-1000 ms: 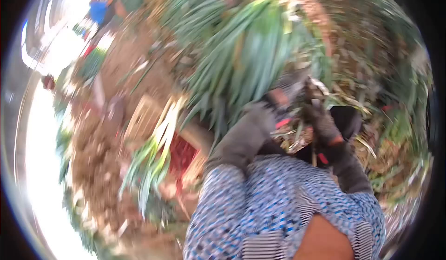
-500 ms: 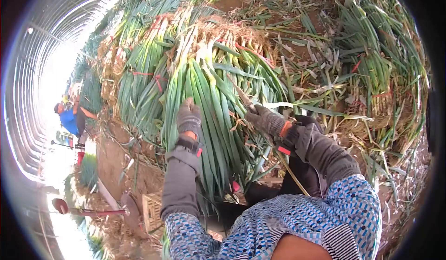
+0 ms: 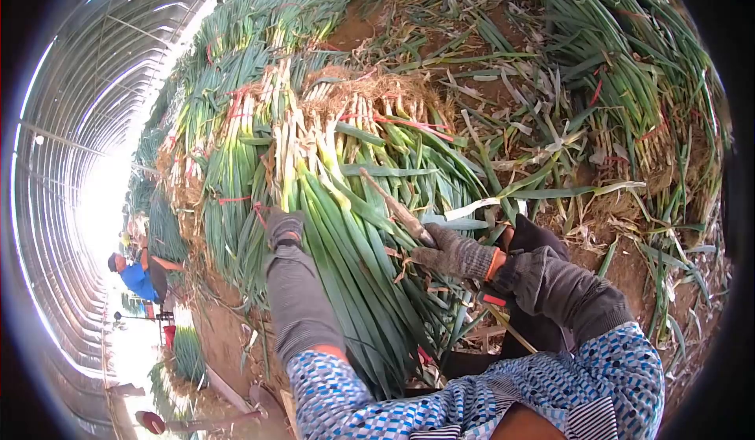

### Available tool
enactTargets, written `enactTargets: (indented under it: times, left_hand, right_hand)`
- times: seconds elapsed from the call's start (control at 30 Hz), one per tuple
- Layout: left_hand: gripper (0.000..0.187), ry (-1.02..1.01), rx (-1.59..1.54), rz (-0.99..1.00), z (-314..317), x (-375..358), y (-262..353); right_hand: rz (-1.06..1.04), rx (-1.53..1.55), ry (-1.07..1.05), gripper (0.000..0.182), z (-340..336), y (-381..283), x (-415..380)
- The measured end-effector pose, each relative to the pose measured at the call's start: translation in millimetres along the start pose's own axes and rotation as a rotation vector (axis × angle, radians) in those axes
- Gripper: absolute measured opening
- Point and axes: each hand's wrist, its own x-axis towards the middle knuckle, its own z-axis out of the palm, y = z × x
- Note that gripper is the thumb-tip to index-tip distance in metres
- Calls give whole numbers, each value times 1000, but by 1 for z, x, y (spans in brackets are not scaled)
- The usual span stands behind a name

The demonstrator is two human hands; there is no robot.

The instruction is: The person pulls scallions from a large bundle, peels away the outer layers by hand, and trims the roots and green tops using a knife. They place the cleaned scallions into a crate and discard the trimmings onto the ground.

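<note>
A large loose bundle of green onions (image 3: 338, 243) lies before me, white stems away from me and long green leaves running toward my lap. My left hand (image 3: 285, 226), in a dark glove, is at the bundle's left edge, beside a tied bundle of green onions (image 3: 232, 161); its fingertips are hidden among the leaves. My gloved right hand (image 3: 452, 251) is closed on a long brown, tapered tool (image 3: 399, 210), whose exact kind I cannot make out. The tool points up and left across the bundle's right side.
Red-tied green onions (image 3: 637, 102) are heaped at the right. Cut leaves and husks (image 3: 511, 86) litter the soil. At the far left, a person in blue (image 3: 139, 280) is beside more onions. A red-ended pole (image 3: 197, 423) lies at the lower left, under the arched roof (image 3: 71, 125).
My left hand has slid left and away from me, off the top of the leaves to the bundle's edge. My right hand and the tool have lowered slightly. The whole view has shifted.
</note>
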Motion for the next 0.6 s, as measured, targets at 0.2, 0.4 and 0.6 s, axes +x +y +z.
enactTargets:
  times: [0.2, 0.4, 0.6]
  left_hand:
    - [70, -447, -144, 126, -62, -24, -10]
    - [70, -529, -381, 103, -6, -142, -39]
    - [63, -432, -603, 54, 47, -217, -59]
  right_hand:
    - [-134, 205, -26, 57, 27, 16, 5]
    - [-14, 144, -242, 48, 70, 18, -45]
    - [69, -143, -121, 54, 106, 7, -58]
